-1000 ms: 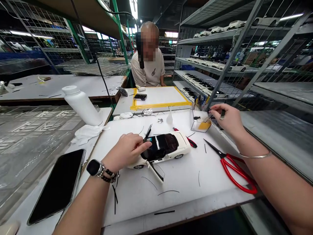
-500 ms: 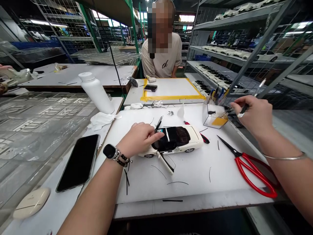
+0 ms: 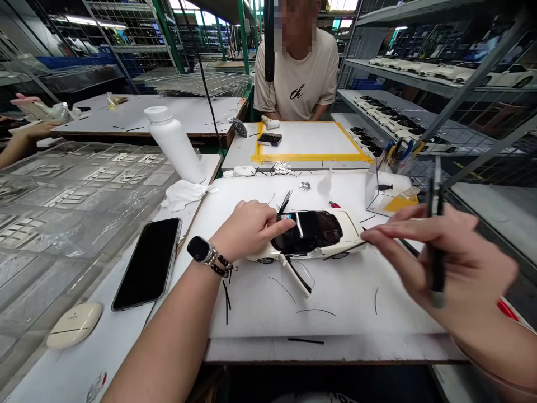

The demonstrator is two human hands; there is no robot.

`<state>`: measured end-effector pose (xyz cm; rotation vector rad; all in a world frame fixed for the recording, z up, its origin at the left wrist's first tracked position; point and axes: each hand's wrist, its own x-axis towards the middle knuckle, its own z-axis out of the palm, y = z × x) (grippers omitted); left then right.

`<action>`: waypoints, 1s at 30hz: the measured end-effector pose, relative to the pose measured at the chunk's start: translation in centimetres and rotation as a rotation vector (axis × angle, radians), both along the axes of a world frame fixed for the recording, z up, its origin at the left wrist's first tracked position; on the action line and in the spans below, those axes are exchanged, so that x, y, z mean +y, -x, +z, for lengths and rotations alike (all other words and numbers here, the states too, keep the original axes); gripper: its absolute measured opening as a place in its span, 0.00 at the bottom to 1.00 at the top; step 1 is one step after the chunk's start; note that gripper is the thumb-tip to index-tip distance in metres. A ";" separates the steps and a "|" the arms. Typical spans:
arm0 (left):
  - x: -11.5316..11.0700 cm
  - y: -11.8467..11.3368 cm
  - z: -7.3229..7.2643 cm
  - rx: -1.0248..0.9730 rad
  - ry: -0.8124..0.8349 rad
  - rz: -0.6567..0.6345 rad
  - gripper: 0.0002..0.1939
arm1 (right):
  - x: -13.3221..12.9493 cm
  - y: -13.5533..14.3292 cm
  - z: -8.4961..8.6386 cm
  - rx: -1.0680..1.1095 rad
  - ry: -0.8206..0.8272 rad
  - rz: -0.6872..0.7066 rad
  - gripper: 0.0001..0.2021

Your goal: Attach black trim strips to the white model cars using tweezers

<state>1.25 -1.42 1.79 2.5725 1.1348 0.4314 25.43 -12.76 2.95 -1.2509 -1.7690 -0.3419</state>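
Note:
A white model car [image 3: 350, 228] with a black roof and both doors swung out lies on the white work board. My left hand [image 3: 255, 226] rests over its front end, thumb against the windscreen area, fingers wrapped round the car. Near the car's rear, my right hand [image 3: 436, 246] pinches a thin black strip [image 3: 348, 249] between thumb and forefinger. A dark pen-like tool [image 3: 437, 263], blurred, is also held across that hand. Several thin black strips lie on the board in front of the car.
Left of the board are a phone [image 3: 146, 266], a cream case [image 3: 74, 326], a white cloth [image 3: 187, 193] and a white bottle [image 3: 176, 145]. A clear tool box [image 3: 388, 193] stands behind my right hand. A person [image 3: 296, 73] is across the table; racks of model cars stand at right.
My right hand has come left and nearer, from beside the tool box to the car's rear, with the strip and the tool. My left hand stays on the car. The view has shifted slightly.

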 end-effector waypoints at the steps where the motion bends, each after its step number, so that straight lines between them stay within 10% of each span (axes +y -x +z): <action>1: 0.0 0.0 0.0 0.000 -0.003 0.002 0.28 | 0.5 1.0 -0.3 0.003 -0.006 0.038 0.07; 24: -0.5 0.0 0.3 -0.018 0.040 -0.010 0.25 | 2.7 2.8 -2.3 -0.159 -0.058 0.115 0.07; 30: -1.4 0.1 -0.1 0.109 0.120 -0.132 0.58 | 0.0 0.7 0.7 -0.084 -0.098 0.094 0.09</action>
